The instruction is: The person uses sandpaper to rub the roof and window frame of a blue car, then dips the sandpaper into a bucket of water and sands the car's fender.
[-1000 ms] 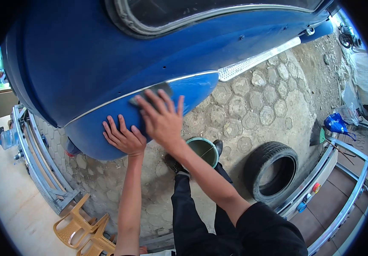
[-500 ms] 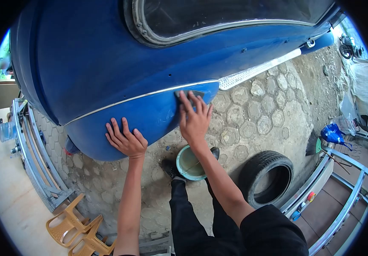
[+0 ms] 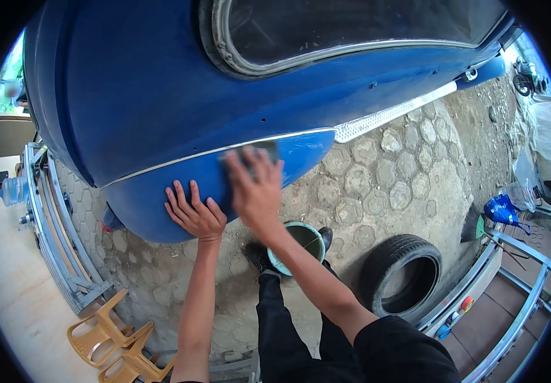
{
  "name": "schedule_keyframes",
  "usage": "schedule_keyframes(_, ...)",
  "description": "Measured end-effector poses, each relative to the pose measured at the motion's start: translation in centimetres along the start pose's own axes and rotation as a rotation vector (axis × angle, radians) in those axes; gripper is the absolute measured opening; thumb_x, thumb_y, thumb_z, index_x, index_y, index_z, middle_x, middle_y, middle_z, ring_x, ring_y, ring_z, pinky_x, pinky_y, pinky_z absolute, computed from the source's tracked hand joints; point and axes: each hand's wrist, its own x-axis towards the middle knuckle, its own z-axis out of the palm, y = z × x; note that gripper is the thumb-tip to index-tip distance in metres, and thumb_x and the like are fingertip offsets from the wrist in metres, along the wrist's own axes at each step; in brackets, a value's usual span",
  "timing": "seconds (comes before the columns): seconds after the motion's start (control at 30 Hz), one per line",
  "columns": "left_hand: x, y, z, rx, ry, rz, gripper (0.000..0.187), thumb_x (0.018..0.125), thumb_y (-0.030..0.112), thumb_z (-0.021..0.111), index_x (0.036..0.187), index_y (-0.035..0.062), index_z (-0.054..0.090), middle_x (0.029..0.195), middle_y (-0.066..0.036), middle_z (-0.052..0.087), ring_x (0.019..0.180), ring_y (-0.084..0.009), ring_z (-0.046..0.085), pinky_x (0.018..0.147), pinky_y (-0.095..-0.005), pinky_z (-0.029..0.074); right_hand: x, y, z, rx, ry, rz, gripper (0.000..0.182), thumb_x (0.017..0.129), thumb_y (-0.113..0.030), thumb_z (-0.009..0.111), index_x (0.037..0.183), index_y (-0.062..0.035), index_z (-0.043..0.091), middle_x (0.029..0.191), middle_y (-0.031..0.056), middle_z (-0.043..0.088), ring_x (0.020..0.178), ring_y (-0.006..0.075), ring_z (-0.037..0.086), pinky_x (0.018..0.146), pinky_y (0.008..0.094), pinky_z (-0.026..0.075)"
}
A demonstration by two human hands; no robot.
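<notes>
Below a curved white trim strip (image 3: 224, 150) is the lower blue panel (image 3: 141, 204) of a vehicle. My left hand (image 3: 197, 212) lies on this panel with its fingers spread and nothing in it. To its right, my right hand (image 3: 255, 188), smeared by motion, presses a dark flat pad (image 3: 268, 150) against the panel just under the trim. The pad shows partly beyond the fingers; the rest is hidden beneath them. Pale smudges mark the paint to the right of the pad.
A green bucket (image 3: 296, 246) of cloudy water stands between the person's feet. Right of it lies a black tyre (image 3: 403, 274). Metal frames (image 3: 65, 236) are at both sides, with tan plastic chairs (image 3: 100, 329) at lower left and a blue bag (image 3: 504, 210) at right.
My right hand has slid left along the panel with the pad, closer to my left hand. My left hand stays on the same spot of the panel. The view has shifted slightly.
</notes>
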Motion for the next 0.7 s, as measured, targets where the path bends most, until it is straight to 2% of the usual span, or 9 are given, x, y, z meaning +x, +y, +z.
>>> schedule_keyframes(0.1, -0.4, 0.1, -0.5, -0.001, -0.017, -0.004, 0.047, 0.105, 0.029, 0.035, 0.142, 0.0068, 0.054, 0.151, -0.022, 0.049, 0.141, -0.0440, 0.044, 0.118, -0.0566, 0.025, 0.5, -2.3, -0.1, 0.069, -0.082, -0.141, 0.054, 0.092, -0.021, 0.066, 0.145, -0.0285, 0.059, 0.148, 0.0072, 0.055, 0.137, 0.0328, 0.049, 0.118, 0.0644, 0.024)
schedule_keyframes(0.2, 0.0, 0.1, -0.3, -0.013, -0.007, 0.009, 0.047, 0.105, 0.029, 0.035, 0.142, 0.0063, 0.053, 0.151, -0.022, 0.050, 0.142, -0.0431, 0.044, 0.118, -0.0558, 0.025, -1.0, 2.3, -1.2, -0.106, -0.041, -0.074, 0.054, 0.092, -0.022, 0.067, 0.145, -0.0298, 0.059, 0.148, 0.0072, 0.054, 0.137, 0.0325, 0.048, 0.118, 0.0649, 0.023)
schedule_keyframes(0.3, 0.0, 0.1, -0.3, -0.001, 0.007, 0.007, 0.047, 0.105, 0.029, 0.036, 0.142, 0.0067, 0.054, 0.151, -0.021, 0.050, 0.141, -0.0426, 0.044, 0.118, -0.0553, 0.026, -1.7, 4.3, -1.8, -0.121, -0.013, 0.098, 0.053, 0.092, -0.022, 0.067, 0.144, -0.0307, 0.059, 0.148, 0.0073, 0.054, 0.137, 0.0325, 0.048, 0.117, 0.0661, 0.023)
schedule_keyframes(0.33, 0.0, 0.2, -0.3, 0.005, 0.005, 0.007, 0.047, 0.105, 0.029, 0.036, 0.142, 0.0069, 0.054, 0.151, -0.021, 0.050, 0.141, -0.0425, 0.044, 0.118, -0.0552, 0.026, -1.3, 2.5, -1.2, -0.034, 0.023, 0.124, 0.053, 0.092, -0.022, 0.066, 0.144, -0.0304, 0.059, 0.148, 0.0079, 0.054, 0.138, 0.0331, 0.047, 0.117, 0.0675, 0.023)
schedule_keyframes(0.4, -0.2, -0.1, 0.1, 0.039, 0.000, 0.003, 0.047, 0.105, 0.029, 0.036, 0.142, 0.0077, 0.055, 0.151, -0.021, 0.050, 0.141, -0.0425, 0.045, 0.118, -0.0556, 0.026, -0.8, -1.2, 0.2, 0.053, -0.058, -0.090, 0.054, 0.091, -0.020, 0.066, 0.144, -0.0304, 0.059, 0.148, 0.0057, 0.054, 0.139, 0.0306, 0.047, 0.117, 0.0675, 0.022)
schedule_keyframes(0.5, -0.5, -0.4, 0.4, 0.051, 0.006, 0.001, 0.045, 0.105, 0.030, 0.036, 0.139, 0.0092, 0.058, 0.149, -0.021, 0.052, 0.140, -0.0429, 0.046, 0.117, -0.0563, 0.027, -0.1, -2.8, -0.1, 0.091, -0.147, -0.204, 0.055, 0.090, -0.019, 0.066, 0.143, -0.0308, 0.060, 0.147, 0.0026, 0.055, 0.139, 0.0274, 0.048, 0.119, 0.0664, 0.020)
schedule_keyframes(0.57, 0.1, 0.1, -0.1, 0.022, 0.014, 0.008, 0.046, 0.105, 0.029, 0.036, 0.140, 0.0076, 0.056, 0.150, -0.020, 0.051, 0.140, -0.0418, 0.046, 0.118, -0.0548, 0.027, 0.1, 0.2, -0.9, -0.072, 0.004, -0.114, 0.053, 0.089, -0.019, 0.067, 0.141, -0.0313, 0.062, 0.144, 0.0008, 0.058, 0.135, 0.0252, 0.052, 0.119, 0.0647, 0.020)
schedule_keyframes(0.63, 0.0, 0.2, -0.2, 0.001, 0.018, 0.005, 0.046, 0.105, 0.029, 0.035, 0.140, 0.0069, 0.056, 0.150, -0.020, 0.051, 0.141, -0.0414, 0.045, 0.118, -0.0543, 0.026, 0.2, 4.1, -2.4, -0.125, 0.077, 0.093, 0.050, 0.090, -0.018, 0.066, 0.139, -0.0300, 0.064, 0.138, 0.0041, 0.060, 0.132, 0.0306, 0.053, 0.117, 0.0646, 0.024)
schedule_keyframes(0.7, 0.0, 0.2, -0.3, 0.003, 0.021, 0.003, 0.046, 0.104, 0.029, 0.036, 0.140, 0.0068, 0.056, 0.150, -0.021, 0.051, 0.141, -0.0416, 0.045, 0.118, -0.0545, 0.026, -0.2, 3.6, -1.2, -0.023, 0.084, 0.085, 0.050, 0.091, -0.017, 0.066, 0.140, -0.0288, 0.063, 0.139, 0.0060, 0.059, 0.133, 0.0318, 0.052, 0.117, 0.0648, 0.025)
